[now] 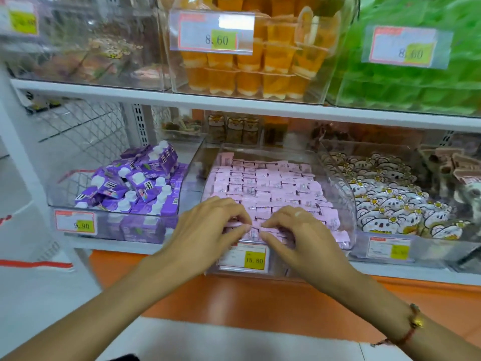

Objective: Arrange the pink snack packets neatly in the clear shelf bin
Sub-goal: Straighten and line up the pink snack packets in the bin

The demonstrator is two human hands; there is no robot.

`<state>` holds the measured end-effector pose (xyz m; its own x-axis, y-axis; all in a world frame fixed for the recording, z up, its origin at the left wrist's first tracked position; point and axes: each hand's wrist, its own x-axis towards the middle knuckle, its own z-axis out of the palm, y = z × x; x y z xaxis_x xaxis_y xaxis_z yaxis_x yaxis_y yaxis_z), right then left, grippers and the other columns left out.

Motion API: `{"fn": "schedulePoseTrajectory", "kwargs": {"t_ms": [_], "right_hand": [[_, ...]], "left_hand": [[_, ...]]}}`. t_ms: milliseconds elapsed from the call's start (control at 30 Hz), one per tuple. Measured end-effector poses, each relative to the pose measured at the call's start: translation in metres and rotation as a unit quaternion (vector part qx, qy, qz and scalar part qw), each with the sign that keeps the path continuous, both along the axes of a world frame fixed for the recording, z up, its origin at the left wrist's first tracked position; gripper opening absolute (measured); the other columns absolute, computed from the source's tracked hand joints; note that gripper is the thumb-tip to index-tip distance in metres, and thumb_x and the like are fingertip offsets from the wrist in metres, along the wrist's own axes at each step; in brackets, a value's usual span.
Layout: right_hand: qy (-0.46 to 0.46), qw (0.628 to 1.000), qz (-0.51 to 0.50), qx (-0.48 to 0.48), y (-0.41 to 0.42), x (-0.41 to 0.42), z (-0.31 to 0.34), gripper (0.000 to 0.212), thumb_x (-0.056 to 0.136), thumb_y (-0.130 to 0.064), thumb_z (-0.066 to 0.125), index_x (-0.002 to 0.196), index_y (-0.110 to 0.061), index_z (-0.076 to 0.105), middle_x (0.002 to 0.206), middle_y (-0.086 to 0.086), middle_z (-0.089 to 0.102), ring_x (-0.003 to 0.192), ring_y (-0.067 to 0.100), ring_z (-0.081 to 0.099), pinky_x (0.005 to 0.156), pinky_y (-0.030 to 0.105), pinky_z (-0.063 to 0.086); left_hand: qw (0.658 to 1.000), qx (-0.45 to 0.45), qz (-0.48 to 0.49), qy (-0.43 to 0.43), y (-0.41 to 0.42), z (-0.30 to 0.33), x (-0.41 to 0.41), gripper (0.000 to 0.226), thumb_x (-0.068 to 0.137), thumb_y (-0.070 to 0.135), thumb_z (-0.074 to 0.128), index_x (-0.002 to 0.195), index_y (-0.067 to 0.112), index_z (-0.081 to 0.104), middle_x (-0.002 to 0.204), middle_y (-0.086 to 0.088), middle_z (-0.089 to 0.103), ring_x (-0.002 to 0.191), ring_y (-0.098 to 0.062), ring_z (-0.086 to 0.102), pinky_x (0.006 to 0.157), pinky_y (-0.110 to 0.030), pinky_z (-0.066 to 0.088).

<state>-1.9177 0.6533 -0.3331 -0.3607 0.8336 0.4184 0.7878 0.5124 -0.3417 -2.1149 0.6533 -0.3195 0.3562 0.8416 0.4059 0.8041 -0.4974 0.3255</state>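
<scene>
Both hands reach into the front of the clear bin point(338, 178), which sits on the lower shelf point(390, 269). Left hand point(208, 227) and right hand point(294, 230) lie side by side, fingers curled down, fingertips pinching the nearest row of pink packets point(260, 183). Further packets lie in flat rows behind the hands, filling the bin toward its back wall.

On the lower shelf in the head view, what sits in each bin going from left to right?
Purple pouches with white caps → pink snack packets in the clear bin, with the left hand and right hand at its front row → koala-face packets → brown packets at the far right.
</scene>
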Motion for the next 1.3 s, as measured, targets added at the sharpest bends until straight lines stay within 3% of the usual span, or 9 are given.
{"fn": "schedulePoseTrajectory", "kwargs": {"t_ms": [267,433,600,733,833,933,1033,1167,1300], "right_hand": [[-0.105,0.994,0.029,0.029,-0.001,0.005,0.004,0.036,0.095,-0.05,0.04,0.116,-0.031,0.063,0.108,-0.014,0.057,0.105,0.007,0.045,0.07,0.021,0.032],[-0.081,0.996,0.034,-0.002,-0.004,0.006,0.006,0.037,0.093,-0.052,0.043,0.116,-0.029,0.061,0.11,-0.015,0.054,0.106,0.006,0.048,0.078,0.027,0.043],[-0.045,0.999,0.012,0.025,0.0,-0.004,0.01,0.039,0.09,-0.058,0.044,0.112,-0.028,0.057,0.098,-0.01,0.063,0.094,0.012,0.057,0.07,0.026,0.037],[-0.052,0.998,0.011,0.023,0.007,-0.011,0.012,0.044,0.085,-0.063,0.048,0.119,-0.036,0.049,0.085,-0.009,0.06,0.077,0.009,0.053,0.061,0.025,0.026],[0.023,0.999,0.026,-0.037,0.01,-0.01,0.005,0.041,0.08,-0.059,0.062,0.113,-0.034,0.058,0.083,-0.013,0.047,0.072,-0.002,0.041,0.059,0.018,0.027],[0.099,0.993,0.032,-0.052,0.01,-0.011,0.001,0.031,0.078,-0.053,0.067,0.101,-0.034,0.057,0.086,-0.019,0.044,0.079,-0.007,0.041,0.064,0.015,0.03],[0.175,0.981,0.031,-0.074,0.009,-0.017,0.007,0.025,0.078,-0.048,0.067,0.094,-0.036,0.051,0.093,-0.02,0.05,0.085,-0.007,0.046,0.07,0.01,0.035],[0.378,0.923,0.032,-0.06,0.003,-0.027,0.03,0.02,0.081,-0.042,0.061,0.095,-0.031,0.054,0.089,-0.024,0.062,0.083,-0.004,0.058,0.075,0.011,0.045],[0.556,0.827,0.005,-0.087,-0.004,-0.023,0.047,0.026,0.09,-0.034,0.058,0.103,-0.012,0.057,0.084,-0.008,0.07,0.081,0.002,0.065,0.076,0.015,0.053]], "left_hand": [[0.99,0.074,0.081,0.084,0.0,-0.009,0.009,0.018,0.098,0.041,0.038,0.098,0.026,0.048,0.088,0.006,0.062,0.083,-0.016,0.057,0.057,-0.029,0.028],[0.984,0.129,0.066,0.106,0.0,-0.008,0.012,0.014,0.096,0.035,0.041,0.091,0.023,0.047,0.076,0.011,0.051,0.069,-0.011,0.049,0.047,-0.022,0.017],[0.988,0.122,0.081,0.042,-0.002,-0.01,0.013,0.014,0.098,0.036,0.039,0.094,0.025,0.046,0.071,0.014,0.048,0.06,-0.009,0.042,0.05,-0.024,0.022],[0.992,0.088,0.086,-0.014,-0.002,-0.001,0.01,0.022,0.097,0.044,0.033,0.103,0.028,0.046,0.084,0.008,0.064,0.068,-0.019,0.062,0.059,-0.038,0.048],[0.996,0.06,0.045,-0.047,-0.008,0.002,0.004,0.016,0.096,0.044,0.042,0.103,0.031,0.05,0.093,0.012,0.065,0.077,-0.009,0.064,0.069,-0.036,0.05],[0.994,0.037,0.035,-0.098,-0.012,0.001,-0.002,0.02,0.092,0.044,0.051,0.109,0.04,0.042,0.095,0.018,0.061,0.076,0.003,0.061,0.067,-0.025,0.047],[0.996,0.054,0.047,-0.052,-0.012,-0.002,-0.011,0.011,0.094,0.042,0.049,0.102,0.041,0.042,0.094,0.018,0.06,0.079,0.0,0.058,0.062,-0.028,0.04],[0.99,0.078,0.008,0.116,-0.009,-0.006,-0.022,0.02,0.096,0.037,0.043,0.111,0.03,0.056,0.107,0.012,0.061,0.102,-0.013,0.054,0.074,-0.028,0.04],[0.993,0.08,-0.004,0.092,-0.015,0.002,-0.023,0.025,0.097,0.037,0.042,0.115,0.031,0.058,0.113,0.014,0.061,0.107,-0.012,0.054,0.077,-0.031,0.045]]}}
